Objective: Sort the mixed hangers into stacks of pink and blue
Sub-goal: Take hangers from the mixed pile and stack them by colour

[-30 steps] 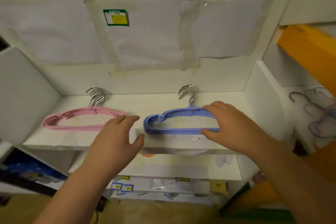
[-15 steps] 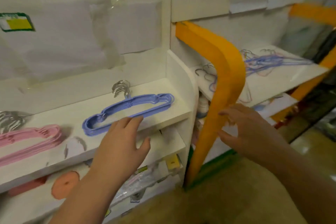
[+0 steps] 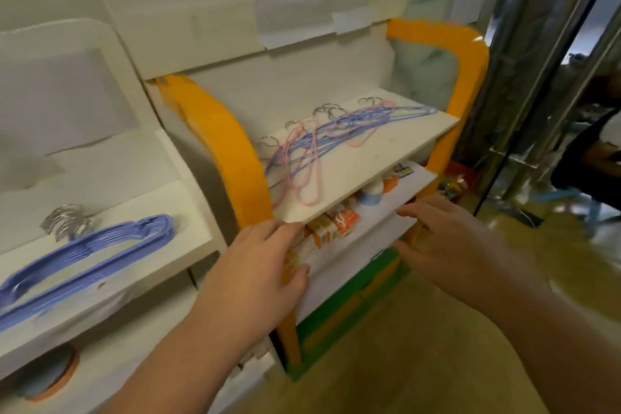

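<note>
Mixed hangers (image 3: 322, 148) lie tangled, pink and blue, on orange-framed shelf (image 3: 376, 158); blue stack (image 3: 84, 252) sits apart on white shelf (image 3: 188, 212). Left hand (image 3: 255, 276), right hand (image 3: 450, 245) empty, fingers relaxed, below tangle, likely reaching to pick

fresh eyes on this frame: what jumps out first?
The tangle of pink and blue hangers on the upper shelf of the orange-framed rack, right of centre. Lower left, a neat blue stack lies on the white shelf. Both hands, left hand and right hand, reach forward empty.
</note>
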